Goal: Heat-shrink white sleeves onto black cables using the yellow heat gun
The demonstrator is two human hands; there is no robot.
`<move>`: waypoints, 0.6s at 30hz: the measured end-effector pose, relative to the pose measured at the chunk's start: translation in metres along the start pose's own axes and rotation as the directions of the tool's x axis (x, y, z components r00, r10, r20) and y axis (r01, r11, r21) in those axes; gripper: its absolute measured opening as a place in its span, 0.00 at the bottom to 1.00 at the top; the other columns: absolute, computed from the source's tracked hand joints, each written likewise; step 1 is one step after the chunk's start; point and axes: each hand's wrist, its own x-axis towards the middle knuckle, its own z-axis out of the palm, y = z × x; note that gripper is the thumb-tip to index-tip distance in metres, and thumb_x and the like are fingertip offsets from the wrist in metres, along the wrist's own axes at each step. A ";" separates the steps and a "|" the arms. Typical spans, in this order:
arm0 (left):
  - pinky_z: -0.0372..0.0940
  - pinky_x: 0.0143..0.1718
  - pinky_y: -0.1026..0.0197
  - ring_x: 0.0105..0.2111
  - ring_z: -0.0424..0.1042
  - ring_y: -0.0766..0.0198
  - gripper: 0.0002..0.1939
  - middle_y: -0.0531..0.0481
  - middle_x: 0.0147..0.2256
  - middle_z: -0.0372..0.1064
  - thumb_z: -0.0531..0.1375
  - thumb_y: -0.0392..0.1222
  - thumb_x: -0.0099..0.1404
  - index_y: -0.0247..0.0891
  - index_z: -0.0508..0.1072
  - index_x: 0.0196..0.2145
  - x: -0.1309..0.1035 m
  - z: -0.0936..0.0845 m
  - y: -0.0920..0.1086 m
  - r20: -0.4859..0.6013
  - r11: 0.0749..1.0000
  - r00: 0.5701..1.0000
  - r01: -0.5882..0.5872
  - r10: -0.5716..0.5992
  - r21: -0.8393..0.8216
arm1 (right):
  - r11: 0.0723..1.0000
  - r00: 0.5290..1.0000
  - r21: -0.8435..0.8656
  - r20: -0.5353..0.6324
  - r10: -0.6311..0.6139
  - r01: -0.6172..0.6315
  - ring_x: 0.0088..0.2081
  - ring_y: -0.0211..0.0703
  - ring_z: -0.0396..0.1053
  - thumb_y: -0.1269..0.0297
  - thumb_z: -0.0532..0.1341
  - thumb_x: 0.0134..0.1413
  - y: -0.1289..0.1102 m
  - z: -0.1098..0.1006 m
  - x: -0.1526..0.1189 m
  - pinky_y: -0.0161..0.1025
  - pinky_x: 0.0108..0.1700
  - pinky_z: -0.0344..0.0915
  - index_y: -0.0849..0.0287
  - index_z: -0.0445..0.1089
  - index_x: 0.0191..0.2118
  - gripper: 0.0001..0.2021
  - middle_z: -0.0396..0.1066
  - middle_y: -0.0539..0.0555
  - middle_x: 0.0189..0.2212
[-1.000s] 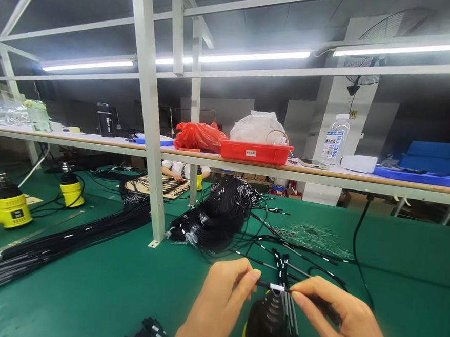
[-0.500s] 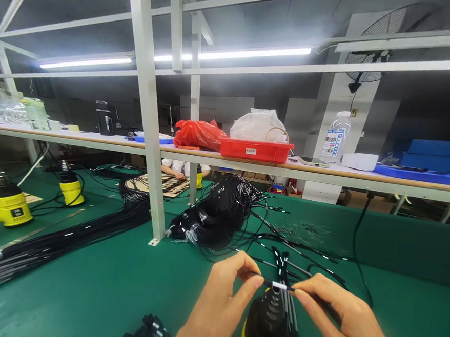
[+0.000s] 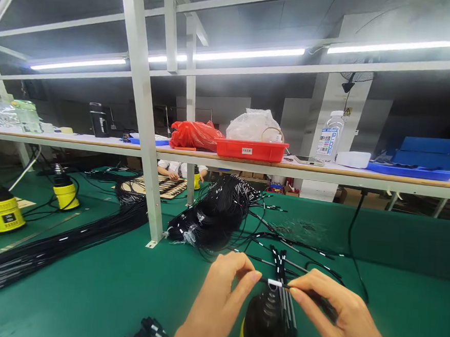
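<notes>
A thin black cable with a white sleeve (image 3: 274, 283) is stretched between my two hands, just above the nozzle of an upright yellow and black heat gun (image 3: 264, 317). My left hand (image 3: 218, 296) pinches the cable left of the sleeve, between thumb and fingertips. On the right side of the sleeve, my right hand (image 3: 339, 305) pinches it the same way. Behind and right of the heat gun lies a bundle of black cables with white marks (image 3: 280, 262). A small pile of black cable ends (image 3: 147, 332) rests left of my left hand.
A large black cable heap (image 3: 217, 214) lies behind my hands. A shelf (image 3: 195, 157) holds a red tray (image 3: 249, 150) and a bottle (image 3: 330, 136). Long cables (image 3: 69, 240) and more heat guns (image 3: 66, 193) are at left. Another person's hand (image 3: 173, 175) shows beyond the post (image 3: 146, 106).
The view has shifted slightly, so most things appear a little further left. Both hands keep their pinch on the cable above the nozzle.
</notes>
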 end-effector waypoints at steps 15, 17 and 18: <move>0.54 0.40 0.58 0.31 0.61 0.61 0.26 0.54 0.23 0.58 0.44 0.50 0.75 0.38 0.58 0.21 0.002 0.001 -0.004 -0.010 0.997 0.999 -0.034 0.035 0.067 | 0.994 0.993 -0.061 0.072 0.093 -0.088 0.24 0.39 0.64 0.51 0.50 0.66 -0.003 0.004 0.000 0.32 0.27 0.62 0.54 0.66 0.24 0.21 0.69 0.46 0.22; 0.54 0.39 0.58 0.31 0.61 0.61 0.24 0.55 0.24 0.60 0.46 0.50 0.75 0.39 0.60 0.22 0.001 0.001 -0.004 -0.016 0.998 0.999 -0.030 0.031 0.055 | 0.995 0.995 -0.066 0.067 0.076 -0.071 0.24 0.39 0.63 0.52 0.50 0.66 -0.005 0.006 0.001 0.32 0.26 0.61 0.54 0.65 0.24 0.21 0.68 0.47 0.22; 0.54 0.40 0.59 0.32 0.62 0.61 0.21 0.54 0.26 0.62 0.48 0.49 0.74 0.39 0.62 0.24 0.001 0.000 -0.004 -0.021 0.999 0.999 -0.028 0.029 0.040 | 0.996 0.995 -0.058 0.067 0.071 -0.067 0.24 0.39 0.63 0.52 0.51 0.66 -0.005 0.006 0.001 0.32 0.27 0.61 0.54 0.66 0.25 0.20 0.68 0.47 0.23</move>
